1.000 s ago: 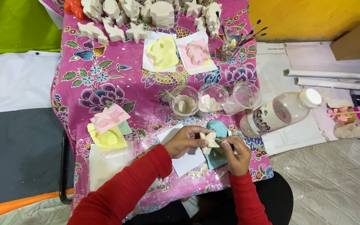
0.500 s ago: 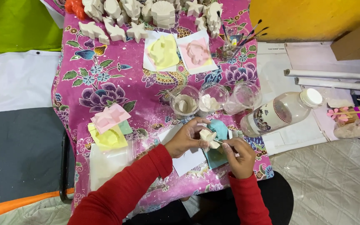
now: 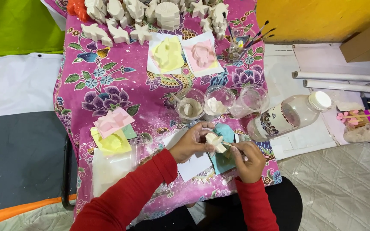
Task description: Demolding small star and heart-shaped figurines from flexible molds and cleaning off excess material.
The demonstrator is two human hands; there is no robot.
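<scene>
Plaster figure (image 3: 216, 142), small and off-white, is held above the near edge of the floral pink tablecloth (image 3: 108, 85), gripped between both hands. Left hand (image 3: 190, 143) is closed around the figure's left side, fingers curled over its top. Right hand (image 3: 248, 159) is closed against the figure's right side; whether it also holds a tool cannot be told.

Directly beneath the figure lie a teal mould (image 3: 224, 132) and a white paper sheet (image 3: 193, 160).

Containers, just beyond the hands, 3 clear plastic cups in a row:
- Left cup (image 3: 189, 105): holds a grey-beige paste or liquid.
- Middle cup (image 3: 218, 102): holds white lumpy material.
- Right cup (image 3: 251, 100): contents cannot be told; it looks nearly clear.

To the right of the cups, a clear plastic bottle (image 3: 290, 115) with a white cap lies on its side, and looks largely empty.

Further back, a clear jar (image 3: 238, 49) holds several paintbrushes, handles up. Beside it lie 2 flat moulds on white paper: a yellow mould (image 3: 167, 53) and a pink mould (image 3: 202, 53).

To the left of the hands, a stack of pink and yellow moulds (image 3: 112, 130) sits beside a clear plastic bag (image 3: 110, 167).

White plaster casts (image 3: 150, 15) line the far edge of the cloth.
</scene>
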